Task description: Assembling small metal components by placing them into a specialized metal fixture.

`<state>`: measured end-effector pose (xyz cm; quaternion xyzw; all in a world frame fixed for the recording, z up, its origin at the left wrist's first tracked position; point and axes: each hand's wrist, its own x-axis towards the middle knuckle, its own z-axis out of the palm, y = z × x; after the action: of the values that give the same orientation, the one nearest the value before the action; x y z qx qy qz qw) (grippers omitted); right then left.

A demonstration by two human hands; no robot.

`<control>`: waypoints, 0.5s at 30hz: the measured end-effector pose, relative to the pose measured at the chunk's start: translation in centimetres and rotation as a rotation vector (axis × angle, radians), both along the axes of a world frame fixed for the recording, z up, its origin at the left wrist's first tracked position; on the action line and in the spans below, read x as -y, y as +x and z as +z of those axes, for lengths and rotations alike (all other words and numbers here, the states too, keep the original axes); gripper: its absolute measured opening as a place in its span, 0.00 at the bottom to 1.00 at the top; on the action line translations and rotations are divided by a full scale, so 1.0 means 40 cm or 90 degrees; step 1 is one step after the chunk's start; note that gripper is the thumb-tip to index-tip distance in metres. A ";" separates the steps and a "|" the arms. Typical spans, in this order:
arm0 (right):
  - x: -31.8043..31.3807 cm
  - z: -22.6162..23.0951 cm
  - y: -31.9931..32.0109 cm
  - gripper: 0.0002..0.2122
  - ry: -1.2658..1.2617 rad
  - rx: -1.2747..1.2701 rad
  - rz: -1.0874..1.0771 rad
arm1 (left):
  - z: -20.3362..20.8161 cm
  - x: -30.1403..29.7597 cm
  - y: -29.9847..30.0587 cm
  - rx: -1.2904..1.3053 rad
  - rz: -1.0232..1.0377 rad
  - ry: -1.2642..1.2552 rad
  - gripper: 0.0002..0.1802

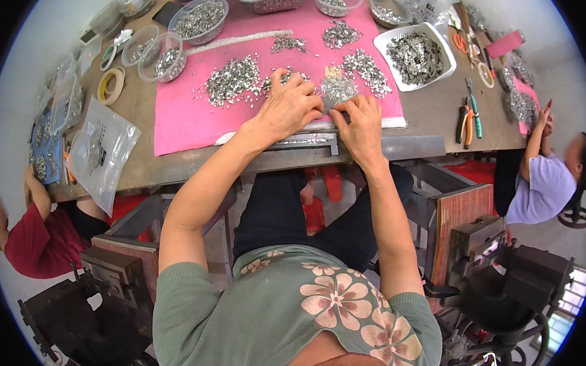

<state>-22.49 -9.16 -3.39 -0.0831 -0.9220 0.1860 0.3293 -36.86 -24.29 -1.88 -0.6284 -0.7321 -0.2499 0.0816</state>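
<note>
My left hand [289,104] is bent over the pink mat [183,121], its fingers curled beside a small heap of silver metal pieces; what its fingertips hold is hidden. Close to it on the right, my right hand [361,123] has its fingers drawn together at the lower edge of a patch of small silver pieces [337,89]. Whatever lies in that pinch is too small to make out. A larger loose heap of metal pieces [233,80] spreads left of my hands, and another heap [368,73] lies to the right. Below my hands rests a metal caliper-like tool [302,142] at the table edge.
Tubs of metal pieces [199,20] stand along the back, with a white tray of pieces [415,57] at right. Pliers [466,122] lie beyond the mat; tape rolls [110,86] and a clear bag [106,147] lie left. Other people sit at both sides.
</note>
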 end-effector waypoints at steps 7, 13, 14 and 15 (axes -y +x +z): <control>0.006 0.013 0.009 0.04 0.011 0.006 0.016 | -0.013 -0.012 0.002 -0.022 0.004 0.025 0.05; 0.082 0.042 0.062 0.04 -0.212 -0.002 0.179 | 0.006 0.001 -0.007 0.012 -0.009 -0.027 0.04; 0.089 0.041 0.065 0.04 -0.227 -0.008 0.200 | 0.009 -0.003 -0.006 0.009 -0.006 -0.040 0.04; 0.091 0.037 0.068 0.04 -0.210 -0.012 0.202 | 0.010 -0.006 -0.005 0.007 -0.003 -0.053 0.05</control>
<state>-19.79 -12.79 -1.91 0.0121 -0.8776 0.3841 0.2867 -37.04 -24.03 -1.48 -0.6316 -0.7408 -0.2227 0.0510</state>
